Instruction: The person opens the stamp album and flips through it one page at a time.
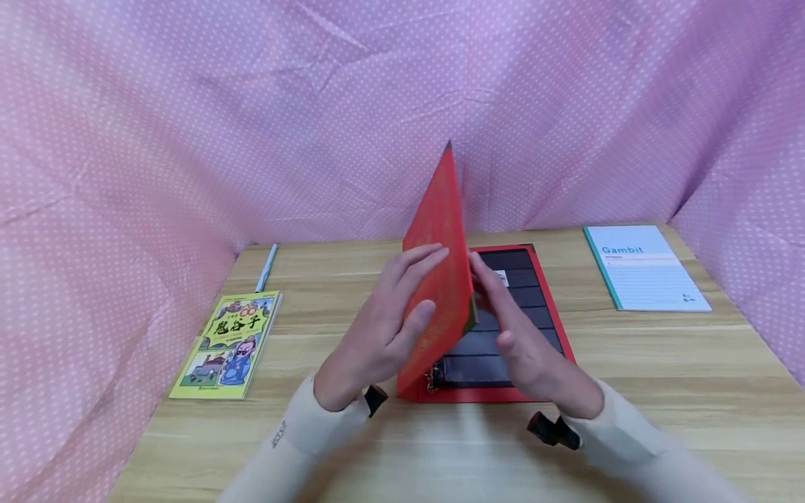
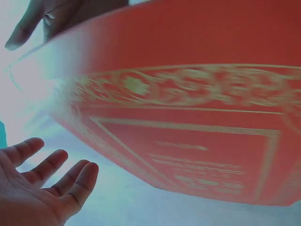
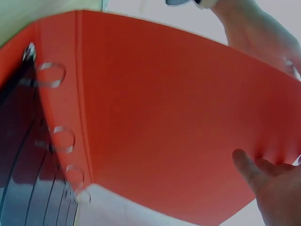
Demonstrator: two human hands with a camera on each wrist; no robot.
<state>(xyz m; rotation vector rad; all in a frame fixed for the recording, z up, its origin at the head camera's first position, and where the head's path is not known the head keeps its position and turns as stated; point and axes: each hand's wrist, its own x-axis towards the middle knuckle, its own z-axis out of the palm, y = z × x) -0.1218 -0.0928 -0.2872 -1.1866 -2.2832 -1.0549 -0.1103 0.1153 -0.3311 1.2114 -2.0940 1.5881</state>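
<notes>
A red ring binder (image 1: 440, 265) lies on the table with its front cover standing nearly upright. Gold ornament and a frame decorate the outer face of the cover (image 2: 188, 117); dark metal caps its corners. My left hand (image 1: 390, 314) is beside that outer face, fingers extended and apart from it in the left wrist view. On the plain inner side, my right hand (image 3: 280, 190) touches the cover with its fingertips, fingers fairly straight. Black pocket pages (image 1: 528, 297) lie on the back cover, held by metal rings (image 3: 63, 139) along the spine.
On the left of the wooden table (image 1: 314, 335) lies a yellow-green comic-style book (image 1: 229, 346), with a light blue pen (image 1: 267, 268) behind it. A pale Gambit notebook (image 1: 648, 269) sits at the right. Pink dotted cloth (image 1: 352, 126) hangs behind the table.
</notes>
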